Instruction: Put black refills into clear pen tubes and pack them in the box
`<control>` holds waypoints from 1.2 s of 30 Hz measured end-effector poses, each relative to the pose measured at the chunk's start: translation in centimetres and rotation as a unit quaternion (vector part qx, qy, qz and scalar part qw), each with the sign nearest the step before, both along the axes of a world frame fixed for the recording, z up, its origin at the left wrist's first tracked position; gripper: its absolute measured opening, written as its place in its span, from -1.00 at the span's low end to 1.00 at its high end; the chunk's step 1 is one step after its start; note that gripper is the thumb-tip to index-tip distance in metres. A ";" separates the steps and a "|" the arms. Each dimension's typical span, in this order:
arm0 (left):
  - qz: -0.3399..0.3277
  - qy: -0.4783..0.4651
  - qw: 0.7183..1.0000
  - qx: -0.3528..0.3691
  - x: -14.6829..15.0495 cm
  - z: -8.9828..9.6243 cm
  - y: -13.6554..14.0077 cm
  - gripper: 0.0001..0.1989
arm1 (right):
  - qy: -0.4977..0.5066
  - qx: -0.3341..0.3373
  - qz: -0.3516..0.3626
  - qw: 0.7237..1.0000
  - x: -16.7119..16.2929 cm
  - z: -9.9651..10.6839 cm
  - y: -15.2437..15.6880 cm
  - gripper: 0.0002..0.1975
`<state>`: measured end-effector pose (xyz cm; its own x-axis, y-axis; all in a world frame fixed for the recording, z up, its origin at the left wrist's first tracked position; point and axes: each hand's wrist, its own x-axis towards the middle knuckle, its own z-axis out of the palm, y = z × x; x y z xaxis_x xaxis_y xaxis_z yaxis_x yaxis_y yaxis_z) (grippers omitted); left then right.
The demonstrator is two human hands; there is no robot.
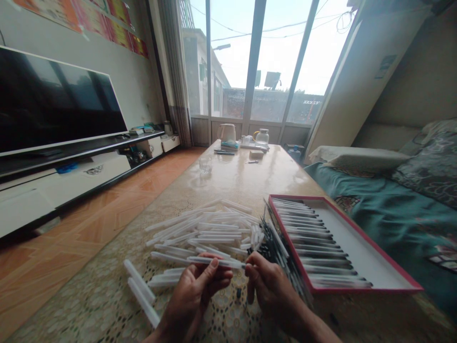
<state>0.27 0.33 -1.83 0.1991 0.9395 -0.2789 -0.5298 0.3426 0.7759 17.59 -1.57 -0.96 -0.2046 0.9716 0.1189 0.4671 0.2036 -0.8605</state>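
My left hand (202,286) is closed around a translucent white tube (214,261), thumb on top, the tube lying almost level and pointing right. At the tube's right end, my right hand (266,281) pinches with thumb and fingertips; a small dark bit shows there, too small to name. Behind the hands lies a loose heap of similar white tubes (207,233). Short whitish pieces (255,237) sit at its right edge. Thin black rods (278,245) are piled between the heap and a red-rimmed box (371,238). Inside the box, white tubes with dark ends (314,238) lie in a row.
The long table (246,183) has a patterned cover. A drinking glass (205,165), a kettle (227,133) and a glass jug (262,136) stand farther back. Two tubes (143,293) lie apart at left. A covered couch (392,205) flanks the table's right side.
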 end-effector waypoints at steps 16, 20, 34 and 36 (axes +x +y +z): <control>-0.022 0.014 0.999 0.022 0.2 -0.1 0.0 -0.87 | 0.084 -0.092 0.006 0.992 -0.2 -0.5 -0.1 -0.56; -0.017 0.024 0.999 0.021 0.4 0.4 -0.2 -0.85 | 0.132 -0.167 0.008 0.977 0.0 -0.7 -0.1 -0.55; -0.063 0.170 0.976 0.124 0.9 0.4 -0.1 -0.76 | -0.086 0.105 0.004 0.991 1.0 0.2 0.4 -0.79; -0.064 0.200 0.967 0.143 0.9 0.1 -0.2 -0.73 | -0.074 0.124 -0.018 0.989 1.5 0.3 0.6 -0.78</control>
